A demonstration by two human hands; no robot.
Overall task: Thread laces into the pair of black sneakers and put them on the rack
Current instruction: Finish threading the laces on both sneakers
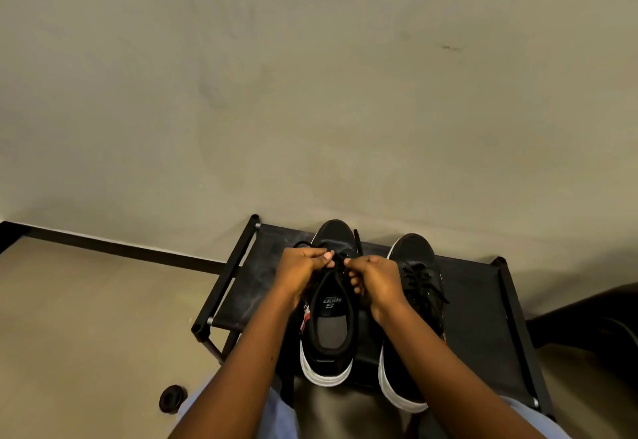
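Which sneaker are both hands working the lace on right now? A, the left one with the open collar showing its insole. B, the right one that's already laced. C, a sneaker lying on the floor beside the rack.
A: the left hand and right hand pinch the lace over the left sneaker on the rack; the right sneaker sits untouched.

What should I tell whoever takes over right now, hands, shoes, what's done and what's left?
Left hand and right hand each pinch the lace over the left sneaker.
Both sneakers sit on the rack, toes to the wall.
Done: the right sneaker looks laced.
Left: finish the left sneaker's lace, then leave the pair squared on the rack.
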